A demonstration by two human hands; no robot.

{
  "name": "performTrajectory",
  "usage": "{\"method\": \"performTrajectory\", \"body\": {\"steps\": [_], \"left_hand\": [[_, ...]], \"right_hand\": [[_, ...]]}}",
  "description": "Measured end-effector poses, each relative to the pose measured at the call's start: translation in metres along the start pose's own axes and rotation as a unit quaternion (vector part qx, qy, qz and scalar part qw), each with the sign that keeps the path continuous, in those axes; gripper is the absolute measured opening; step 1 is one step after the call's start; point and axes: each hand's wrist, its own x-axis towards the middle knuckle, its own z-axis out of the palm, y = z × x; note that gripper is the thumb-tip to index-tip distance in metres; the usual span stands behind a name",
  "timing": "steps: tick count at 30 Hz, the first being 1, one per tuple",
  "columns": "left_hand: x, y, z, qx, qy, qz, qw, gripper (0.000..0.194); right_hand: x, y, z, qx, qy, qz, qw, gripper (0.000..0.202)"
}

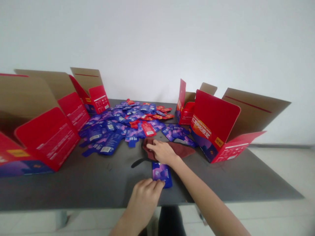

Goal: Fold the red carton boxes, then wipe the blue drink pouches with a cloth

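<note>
Near the table's front edge lies a blue-purple pouch [161,173]. My left hand [146,195] is closed, with thumb and fingers pinching the pouch's near end. Just beyond it, my right hand [162,151] has its fingers closed on a reddish-brown cloth [183,149], bunched at its left end and over the pouch's far end. A dark strip [139,162] sticks out from the cloth to the left. The pouch's far tip is hidden by the cloth and my right hand.
Behind my hands spreads a heap of blue and red pouches [123,119]. A few blue pouches [178,132] lie beside the right-hand boxes. Open red cartons stand at left [46,144] and right [211,127], flaps up. The grey table [98,183] backs onto a white wall.
</note>
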Motion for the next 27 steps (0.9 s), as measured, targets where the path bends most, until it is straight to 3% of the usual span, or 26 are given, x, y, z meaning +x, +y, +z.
{"method": "performTrajectory", "body": {"steps": [2, 4, 7, 8, 10, 13, 17, 20, 23, 25, 27], "left_hand": [[0.002, -0.001, -0.003, -0.073, 0.052, -0.061, 0.994, 0.019], [0.002, -0.003, -0.007, -0.195, 0.116, -0.167, 0.959, 0.014], [0.0, -0.007, -0.012, -0.361, 0.182, -0.309, 0.861, 0.014], [-0.002, -0.008, -0.013, -0.373, 0.187, -0.336, 0.844, 0.014], [-0.006, -0.008, -0.013, -0.298, 0.173, -0.368, 0.864, 0.018], [-0.014, -0.006, -0.016, -0.05, 0.127, -0.333, 0.933, 0.029], [-0.015, -0.009, -0.022, 0.139, 0.096, -0.162, 0.972, 0.034], [-0.009, -0.018, -0.022, 0.143, 0.022, -0.026, 0.989, 0.04], [-0.005, -0.026, -0.015, 0.094, -0.023, 0.029, 0.995, 0.043], [-0.006, -0.029, -0.007, 0.067, -0.009, 0.037, 0.997, 0.046], [-0.01, -0.033, 0.001, 0.039, -0.013, 0.05, 0.998, 0.048]], "right_hand": [[-0.001, 0.005, -0.01, 0.005, 0.034, 0.032, 0.999, 0.021], [-0.013, 0.009, -0.027, 0.051, 0.131, 0.079, 0.987, 0.021], [-0.04, 0.016, -0.06, 0.165, 0.357, 0.147, 0.907, 0.015], [-0.049, 0.018, -0.07, 0.189, 0.413, 0.158, 0.877, 0.013], [-0.064, 0.021, -0.085, 0.201, 0.459, 0.164, 0.849, 0.01], [-0.078, 0.023, -0.09, 0.204, 0.45, 0.158, 0.855, 0.008], [-0.085, 0.023, -0.081, 0.21, 0.423, 0.164, 0.866, 0.01], [-0.089, 0.019, -0.082, 0.217, 0.42, 0.159, 0.866, 0.009], [-0.092, 0.005, -0.088, 0.22, 0.399, 0.121, 0.882, 0.009], [-0.09, -0.01, -0.085, 0.191, 0.316, 0.059, 0.928, 0.012], [-0.085, -0.024, -0.073, 0.122, 0.188, -0.018, 0.974, 0.014]]}}
